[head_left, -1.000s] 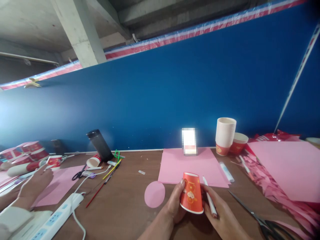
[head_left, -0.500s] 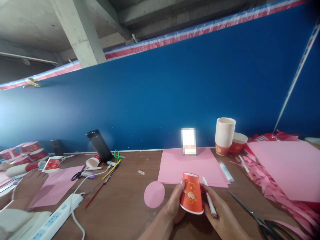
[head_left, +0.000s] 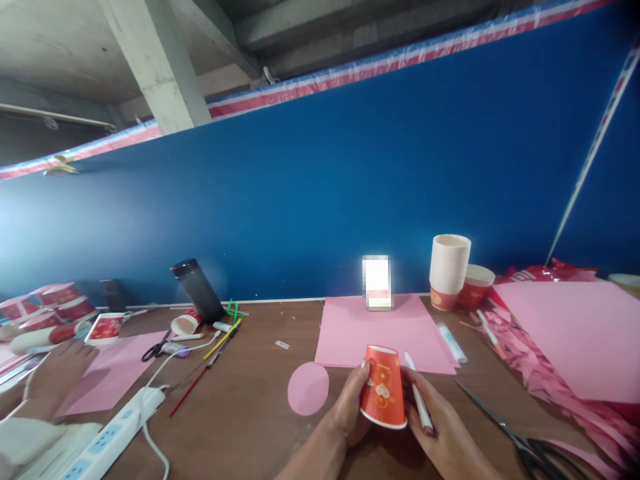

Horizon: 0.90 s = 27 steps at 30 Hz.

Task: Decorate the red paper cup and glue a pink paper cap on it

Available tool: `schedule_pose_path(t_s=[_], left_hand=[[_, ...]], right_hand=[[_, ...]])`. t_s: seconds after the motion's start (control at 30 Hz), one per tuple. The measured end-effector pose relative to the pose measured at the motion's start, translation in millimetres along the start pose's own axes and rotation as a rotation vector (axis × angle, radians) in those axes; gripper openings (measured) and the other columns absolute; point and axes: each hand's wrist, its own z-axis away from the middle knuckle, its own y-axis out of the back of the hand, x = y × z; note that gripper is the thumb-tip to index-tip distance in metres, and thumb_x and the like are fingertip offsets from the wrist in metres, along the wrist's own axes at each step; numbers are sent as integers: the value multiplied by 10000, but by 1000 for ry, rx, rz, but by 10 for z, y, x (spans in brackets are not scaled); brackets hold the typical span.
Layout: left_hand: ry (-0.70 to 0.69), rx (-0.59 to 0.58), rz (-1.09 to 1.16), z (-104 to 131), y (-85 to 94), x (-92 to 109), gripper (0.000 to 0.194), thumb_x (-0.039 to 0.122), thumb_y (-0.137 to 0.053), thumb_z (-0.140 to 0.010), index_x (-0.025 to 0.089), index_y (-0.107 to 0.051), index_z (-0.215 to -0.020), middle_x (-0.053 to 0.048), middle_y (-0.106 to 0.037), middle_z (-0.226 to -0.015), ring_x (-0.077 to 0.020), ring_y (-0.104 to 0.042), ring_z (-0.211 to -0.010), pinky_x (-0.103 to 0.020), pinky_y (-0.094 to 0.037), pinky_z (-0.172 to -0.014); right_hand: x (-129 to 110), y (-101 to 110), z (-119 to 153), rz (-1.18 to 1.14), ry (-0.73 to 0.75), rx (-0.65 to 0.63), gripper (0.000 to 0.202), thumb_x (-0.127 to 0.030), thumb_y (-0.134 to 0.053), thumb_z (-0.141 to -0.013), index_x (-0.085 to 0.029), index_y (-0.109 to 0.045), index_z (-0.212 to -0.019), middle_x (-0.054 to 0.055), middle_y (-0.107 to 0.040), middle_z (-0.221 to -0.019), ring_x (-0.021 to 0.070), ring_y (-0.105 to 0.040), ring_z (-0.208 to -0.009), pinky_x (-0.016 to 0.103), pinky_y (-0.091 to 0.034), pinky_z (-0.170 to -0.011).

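A red paper cup [head_left: 384, 388] with a yellow printed figure is held low over the table, its wider white rim facing down toward me. My left hand [head_left: 351, 405] is closed round its left side, thumb along the wall. My right hand [head_left: 434, 415] has a white marker [head_left: 419, 395] tucked between thumb and fingers; its hidden fingertips seem to touch the cup's right side. Left of the hands lies a pink paper circle [head_left: 308, 389]. Just beyond the cup is a stack of pink paper sheets [head_left: 350, 333]. Scissors [head_left: 517, 437] lie open at my right.
Stacked paper cups [head_left: 450, 267] and red bowls [head_left: 477, 285] stand at the back right, near pink paper scraps [head_left: 547, 380]. A blurred-out upright object [head_left: 378, 283] stands at the back. On the left are a power strip [head_left: 115, 433], a black bottle [head_left: 200, 291] and another person's hand [head_left: 63, 367].
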Motion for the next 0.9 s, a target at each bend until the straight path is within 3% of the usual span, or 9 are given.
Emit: schedule_pose_path(t_s=[0.4,0.63,0.9], left_hand=[[-40,26,-68,5,-28,27,519,476,-548,-827,49,-617,-1114,-204,-666,-1055,-316,-593,-1062,-425,-384,-966],[-11,-1,-60,1,10,-9,542,489,-489,-855,44,-602,-1142,-201,-665,-1057,-315,-581,-1080,-441,-376,-974],[-19,8,-22,24,-53,25,489,425,-570,-800,74,-600,-1139,-178,-681,-1020,-321,-611,-1017,-447,-380,-964]], right_hand=[[17,-9,9,-34,-18,-6,477,-185,-469,-830,-219,-431,-1305,97,-614,-1200,226,-610,-1097,322,-513,-924],[7,-6,11,-54,-57,-27,505,-158,-466,-810,-229,-421,-1308,92,-608,-1199,229,-596,-1116,350,-500,-947],[-20,-5,3,-76,-36,-21,477,-150,-432,-822,-222,-406,-1293,97,-601,-1212,218,-595,-1122,328,-504,-941]])
